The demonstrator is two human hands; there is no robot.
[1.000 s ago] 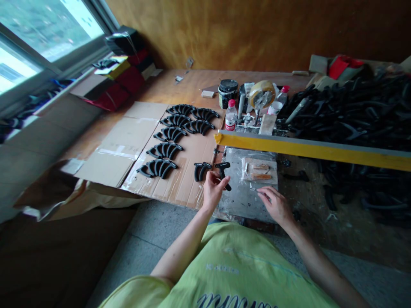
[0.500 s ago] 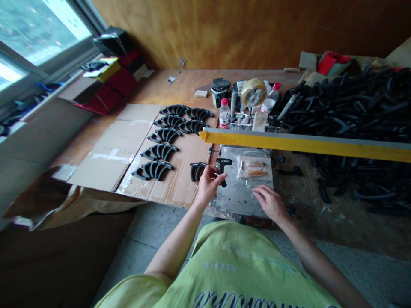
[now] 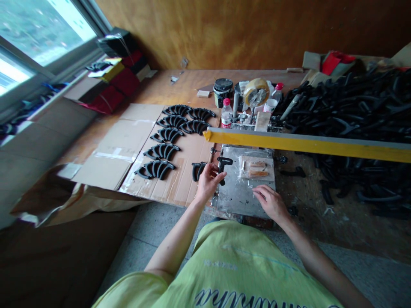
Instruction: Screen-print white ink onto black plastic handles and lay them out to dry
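Note:
My left hand (image 3: 209,182) grips a black curved handle (image 3: 225,161), its flat end facing up with small pale lettering. It is held over the left side of a grey metal plate (image 3: 234,201). My right hand (image 3: 270,200) hovers at the plate's right side, thumb and fingers pinched together; whatever is between them is too small to make out. Beyond it on the plate lies a plastic-wrapped block (image 3: 256,167) with wooden-looking strips. A few similar black handles (image 3: 198,171) sit on cardboard just left of my left hand.
Rows of black handles (image 3: 162,152) lie on the cardboard (image 3: 183,188). A yellow-edged bar (image 3: 305,143) crosses above the bench from the right. Behind it stand a red-capped bottle (image 3: 226,113), a black tub (image 3: 222,92) and a tape roll (image 3: 257,92). A large heap of black handles (image 3: 353,111) fills the right.
The whole view has shifted slightly, so the bench appears a little further right. Both hands keep nearly the same pose, with the black handle still in my left hand.

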